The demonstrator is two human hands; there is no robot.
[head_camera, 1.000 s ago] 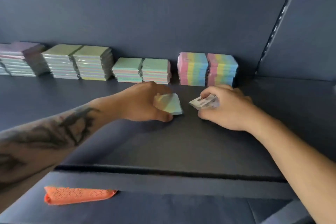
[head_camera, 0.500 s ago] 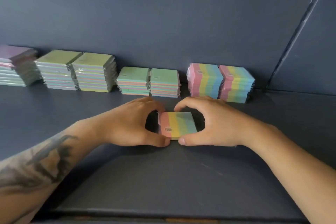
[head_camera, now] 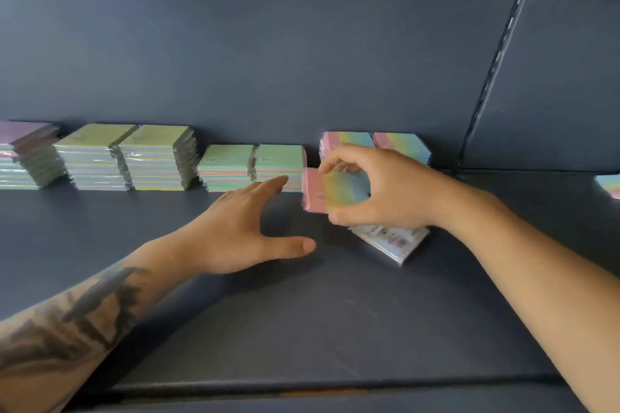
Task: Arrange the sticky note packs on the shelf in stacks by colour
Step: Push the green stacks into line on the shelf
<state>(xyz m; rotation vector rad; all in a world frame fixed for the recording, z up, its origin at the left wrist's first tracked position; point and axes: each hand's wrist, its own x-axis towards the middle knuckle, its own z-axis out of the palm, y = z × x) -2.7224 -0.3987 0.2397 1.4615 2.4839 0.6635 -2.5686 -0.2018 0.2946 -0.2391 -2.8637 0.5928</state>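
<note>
Above the dark shelf our right hand pinches a rainbow-striped pack, thumb under its near edge and fingers curled over the top, lifting it just in front of the two rainbow stacks by the back wall. Beneath that hand another pack lies on the shelf, printed side up and turned askew. Our left hand hovers just beside, fingers straight and spread, thumb out, holding nothing. Along the wall to the left stand two mint-green stacks, two taller yellow-green stacks, then a pink-topped stack.
</note>
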